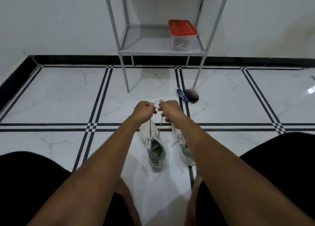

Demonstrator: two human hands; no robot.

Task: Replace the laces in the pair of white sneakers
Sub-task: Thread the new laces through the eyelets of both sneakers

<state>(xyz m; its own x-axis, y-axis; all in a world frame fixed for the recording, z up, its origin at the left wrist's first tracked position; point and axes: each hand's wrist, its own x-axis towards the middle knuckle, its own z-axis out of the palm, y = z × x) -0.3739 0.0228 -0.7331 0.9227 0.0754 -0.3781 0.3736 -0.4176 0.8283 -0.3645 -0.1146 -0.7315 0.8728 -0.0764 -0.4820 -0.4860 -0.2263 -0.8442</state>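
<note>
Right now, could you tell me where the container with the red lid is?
In the head view, the container with the red lid sits on the right side of the metal rack's low shelf against the wall, beyond both hands.

Two white sneakers with grey heels are set side by side on the tiled floor, toes pointing away. The left sneaker (154,146) has both lace ends (159,128) drawn taut upward; the right sneaker (185,149) is partly hidden, its lace (177,141) lying loose.

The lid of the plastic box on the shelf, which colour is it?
Red; the lid shows clearly in the head view.
</note>
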